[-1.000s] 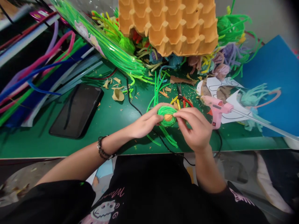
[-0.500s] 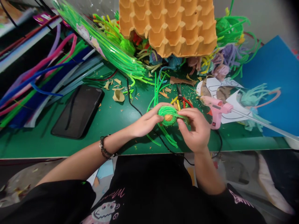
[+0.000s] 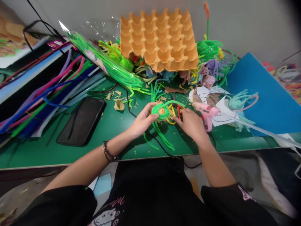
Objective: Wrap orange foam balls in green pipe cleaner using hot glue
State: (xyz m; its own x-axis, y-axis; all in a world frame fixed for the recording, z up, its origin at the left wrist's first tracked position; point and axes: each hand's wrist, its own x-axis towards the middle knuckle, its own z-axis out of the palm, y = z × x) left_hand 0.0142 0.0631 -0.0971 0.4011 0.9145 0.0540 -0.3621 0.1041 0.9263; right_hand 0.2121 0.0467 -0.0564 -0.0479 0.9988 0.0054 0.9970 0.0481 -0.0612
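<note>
My left hand is closed on a round coil of fuzzy green pipe cleaners with a tan centre. Long green stems hang from the coil toward the table's front edge. A loose green strand arches from its top to the right, free of my right hand. To the right of the coil, my right hand has its thumb and fingers around the red and yellow handles of pliers. The dark jaws point away from me and are partly hidden.
A pink glue gun lies right of my hand on cut paper. A black phone lies left, near pipe cleaner bundles. Behind stand an egg tray and a blue board. A black cord crosses the green table.
My right hand has let go of the green strand and moved down onto the pliers' handles. The strand now sticks out to the right. My left hand still holds the coil. The view has shifted.
</note>
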